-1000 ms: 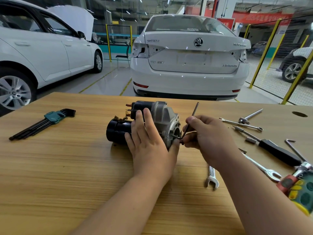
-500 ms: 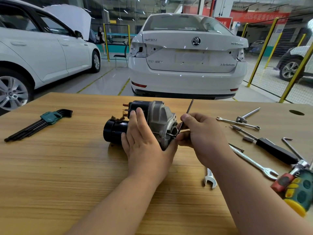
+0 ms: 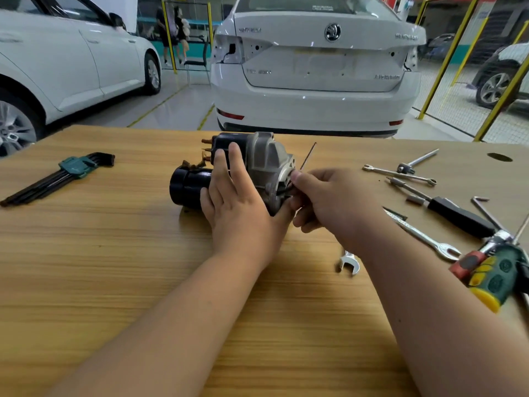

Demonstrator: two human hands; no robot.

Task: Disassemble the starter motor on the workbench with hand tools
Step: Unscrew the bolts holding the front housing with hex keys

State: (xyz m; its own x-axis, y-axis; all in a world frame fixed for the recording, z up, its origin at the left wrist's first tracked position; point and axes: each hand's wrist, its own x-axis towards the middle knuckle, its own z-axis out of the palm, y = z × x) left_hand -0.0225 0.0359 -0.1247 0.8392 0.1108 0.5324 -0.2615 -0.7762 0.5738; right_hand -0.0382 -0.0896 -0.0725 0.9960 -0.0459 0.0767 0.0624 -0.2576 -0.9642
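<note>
Head view: right hand (image 3: 337, 202) is pinching the thin dark L-shaped hex key (image 3: 308, 156) and re-angling it at the grey-and-black starter motor (image 3: 263, 159) nose. Left hand (image 3: 237, 202) is pressing flat to steady it, so the bolt is probably still backing out.

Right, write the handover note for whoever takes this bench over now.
Left hand lies flat over the starter motor, steadying it on the workbench.
Right hand pinches a hex key, its short end at the motor's silver nose end; whether it is seated in a screw is hidden.
Hex key set lies far left, spanners and a screwdriver to the right.
Done: nothing visibly off, the motor is in one piece.
Left: probably work that fastener out, then split the housing.
</note>
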